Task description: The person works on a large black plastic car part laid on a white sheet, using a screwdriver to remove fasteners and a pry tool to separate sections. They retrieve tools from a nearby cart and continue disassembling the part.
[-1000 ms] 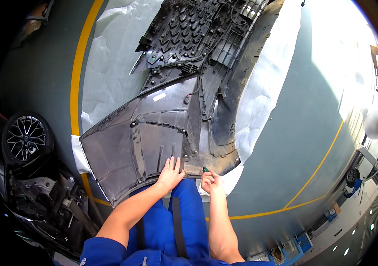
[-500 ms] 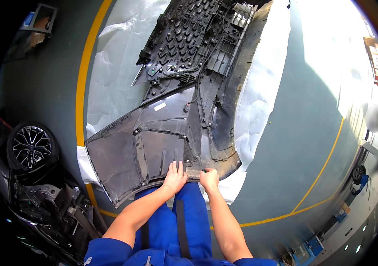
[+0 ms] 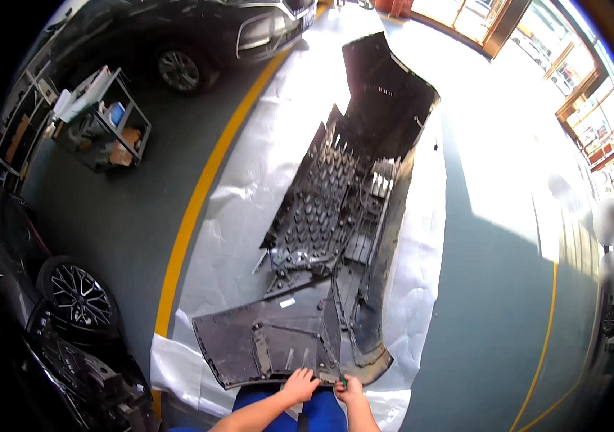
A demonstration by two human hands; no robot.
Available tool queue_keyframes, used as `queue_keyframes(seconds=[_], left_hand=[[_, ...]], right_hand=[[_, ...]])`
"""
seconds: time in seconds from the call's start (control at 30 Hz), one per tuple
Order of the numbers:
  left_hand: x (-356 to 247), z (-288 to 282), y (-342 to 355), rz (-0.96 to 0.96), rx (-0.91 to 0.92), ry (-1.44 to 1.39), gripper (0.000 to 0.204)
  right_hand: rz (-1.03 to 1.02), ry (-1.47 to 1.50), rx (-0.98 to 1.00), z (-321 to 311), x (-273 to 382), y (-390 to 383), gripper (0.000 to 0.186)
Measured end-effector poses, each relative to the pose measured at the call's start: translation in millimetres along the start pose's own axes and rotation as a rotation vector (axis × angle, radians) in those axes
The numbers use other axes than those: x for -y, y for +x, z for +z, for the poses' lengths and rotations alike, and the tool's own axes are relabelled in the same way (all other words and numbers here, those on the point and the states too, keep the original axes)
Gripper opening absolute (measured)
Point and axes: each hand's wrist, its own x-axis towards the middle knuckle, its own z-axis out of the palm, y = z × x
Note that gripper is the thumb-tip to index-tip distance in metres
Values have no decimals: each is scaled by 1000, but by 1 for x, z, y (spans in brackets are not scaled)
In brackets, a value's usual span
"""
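I see a dark, ribbed bumper cover [image 3: 336, 237] lying inside-up; my left hand [image 3: 300, 385] presses spread fingers on its edge, my right hand [image 3: 350, 392] seemingly pinches something small.

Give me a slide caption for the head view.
Both hands, left hand and right hand, on the near edge of a black bumper.

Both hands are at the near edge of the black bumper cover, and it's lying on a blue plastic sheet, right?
Not quite: in the head view the sheet under the bumper cover is white, not blue. Both the left hand and right hand are indeed at its near edge.
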Motion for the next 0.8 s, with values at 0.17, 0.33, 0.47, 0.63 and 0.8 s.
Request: queue_keyframes(seconds=[0.17, 0.33, 0.47, 0.63, 0.8], left_hand=[[-20, -73, -104, 75, -142, -382, 21], [-2, -168, -284, 33, -183, -651, 27], [18, -215, -409, -28, -72, -861, 40], [34, -205, -502, -23, -125, -1051, 44], [38, -206, -559, -48, -281, -1092, 44]], right_hand=[[-703, -636, 89, -17, -71, -79, 17], [-808, -1223, 170, -4, -177, -218, 16], [-834, -1553, 663, 69, -288, -357, 20], [-881, -2118, 974, 149, -390, -386, 31], [-819, -2481, 1053, 215, -455, -394, 39]])
